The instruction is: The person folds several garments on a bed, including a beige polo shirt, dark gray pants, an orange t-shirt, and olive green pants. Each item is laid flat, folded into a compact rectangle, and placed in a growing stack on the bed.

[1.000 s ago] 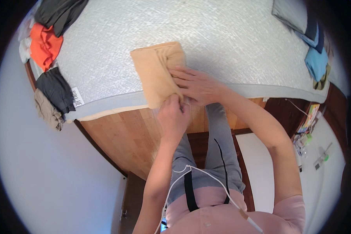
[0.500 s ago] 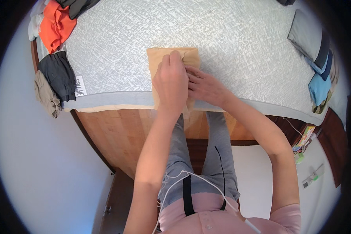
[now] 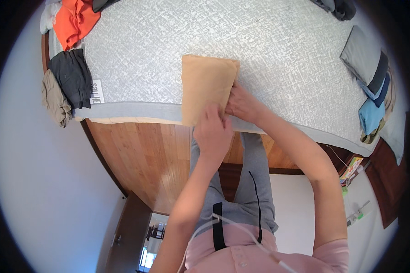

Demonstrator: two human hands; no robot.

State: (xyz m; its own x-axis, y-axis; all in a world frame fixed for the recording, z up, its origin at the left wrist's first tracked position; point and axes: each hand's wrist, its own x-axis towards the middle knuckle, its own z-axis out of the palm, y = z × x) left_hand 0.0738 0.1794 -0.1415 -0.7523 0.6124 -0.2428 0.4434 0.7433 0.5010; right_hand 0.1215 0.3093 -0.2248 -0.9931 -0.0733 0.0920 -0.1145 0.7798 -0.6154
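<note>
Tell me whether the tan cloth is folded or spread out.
Folded: the tan cloth is a compact rectangle on the mattress edge, both hands gripping its near right side.

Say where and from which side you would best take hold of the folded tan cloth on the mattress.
Probably the near right corner of the folded tan cloth, from the mattress edge: it overhangs there, and both the left hand and right hand already meet at it.

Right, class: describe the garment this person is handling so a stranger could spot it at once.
Start at the grey patterned mattress. At its near edge lies a folded tan cloth, held by the left hand and right hand. It alone is tan and mid-mattress; the other clothes sit at the corners.
</note>
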